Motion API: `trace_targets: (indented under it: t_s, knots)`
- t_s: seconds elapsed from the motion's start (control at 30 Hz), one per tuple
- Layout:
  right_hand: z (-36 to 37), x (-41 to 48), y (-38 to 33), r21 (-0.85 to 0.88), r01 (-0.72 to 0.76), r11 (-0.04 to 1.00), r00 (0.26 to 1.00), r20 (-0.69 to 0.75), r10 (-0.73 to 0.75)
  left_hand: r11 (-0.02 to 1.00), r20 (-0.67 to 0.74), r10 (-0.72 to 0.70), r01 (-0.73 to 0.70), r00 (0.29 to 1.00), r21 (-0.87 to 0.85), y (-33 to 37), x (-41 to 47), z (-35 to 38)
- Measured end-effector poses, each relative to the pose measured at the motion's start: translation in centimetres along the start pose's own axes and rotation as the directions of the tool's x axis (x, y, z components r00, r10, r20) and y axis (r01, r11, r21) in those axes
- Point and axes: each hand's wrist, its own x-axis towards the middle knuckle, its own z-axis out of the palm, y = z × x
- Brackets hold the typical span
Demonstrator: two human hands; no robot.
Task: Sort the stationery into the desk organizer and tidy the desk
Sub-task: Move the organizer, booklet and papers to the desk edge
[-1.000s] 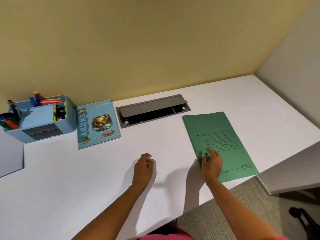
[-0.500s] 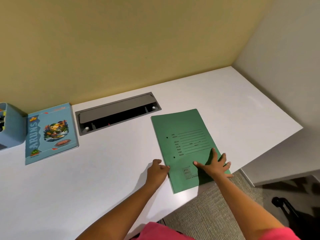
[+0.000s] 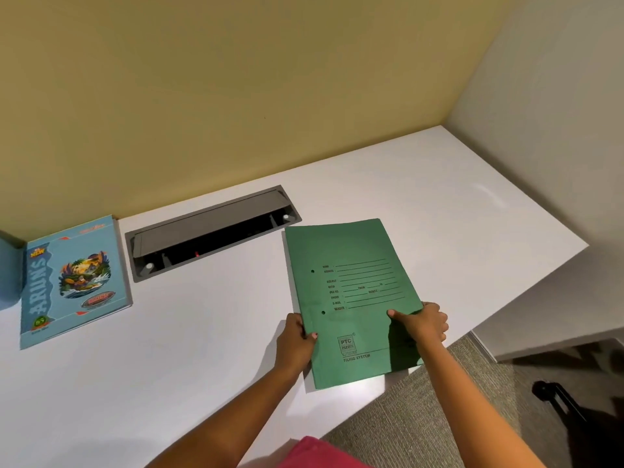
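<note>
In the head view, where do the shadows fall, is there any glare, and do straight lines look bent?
Head view: soft, even light; the right hand darkens the green folder just below it; the folder shades the white desk near the left hand; faint sheen on the desk's far right; wide-angle lens skews the desk edges; folder print is sharp.

Both of this person's 2 forearms are bare as far up as they show. The thumbnail of the left hand (image 3: 295, 346) looks painted pinkish-red. The right hand (image 3: 423, 327) shows its knuckles and 1 thumb. At the near edge of the tabletop (image 3: 439, 204), between the arms, sits a patch of pink-red clothing, its cut unclear.
</note>
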Motion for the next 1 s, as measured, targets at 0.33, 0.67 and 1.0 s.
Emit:
trace_targets:
  t_s: [0.33,0.67,1.0]
  knots:
    - [-1.8,0.6,-3.1,0.347,0.173,0.922,0.984,-0.107,-0.145,0.971,-0.192,0.071,-0.112,0.979,-0.211,7.2,3.2,-0.1]
    - [-0.8,1.9,-10.8,0.857,-0.088,0.508,0.968,0.194,-0.161,0.933,-0.255,0.136,-0.211,0.957,-0.292,16.3,9.4,1.0]
    - [2.3,10.0,-14.2,0.784,-0.155,0.601,0.987,0.145,0.067,0.976,-0.147,0.057,-0.086,0.988,-0.201,16.1,16.4,1.8]
